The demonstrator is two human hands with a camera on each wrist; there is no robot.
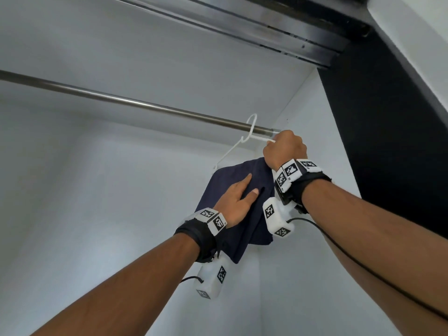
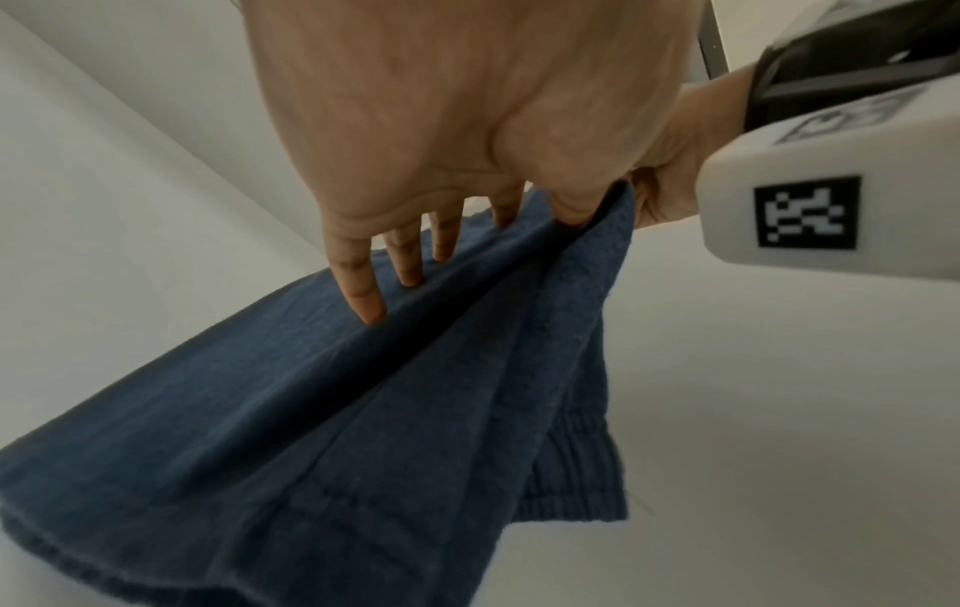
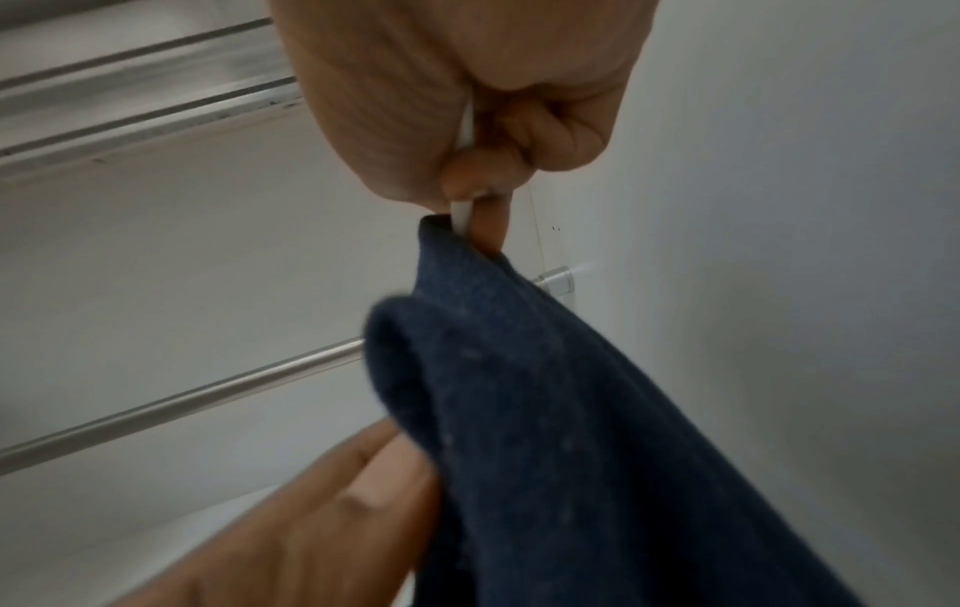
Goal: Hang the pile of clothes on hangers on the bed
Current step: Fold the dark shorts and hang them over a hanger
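Observation:
A white hanger (image 1: 228, 153) hooks over the metal closet rod (image 1: 121, 100) near its right end. A navy garment (image 1: 247, 230) is draped over the hanger and hangs down in folds (image 2: 364, 431). My right hand (image 1: 284, 149) is fisted round the hanger's right end, and a white piece of the hanger (image 3: 462, 211) shows between its fingers, just above the cloth (image 3: 571, 410). My left hand (image 1: 236, 197) lies flat on the garment's front, fingers (image 2: 358, 279) straight and spread against the cloth. The hanger's lower bar is hidden under the fabric.
White closet walls meet in a corner just right of the garment. The rod ends in a bracket (image 3: 556, 283) on the side wall. A sliding-door track (image 1: 242, 27) runs overhead, and a dark door frame (image 1: 388, 117) stands at the right. The rod's left stretch carries nothing.

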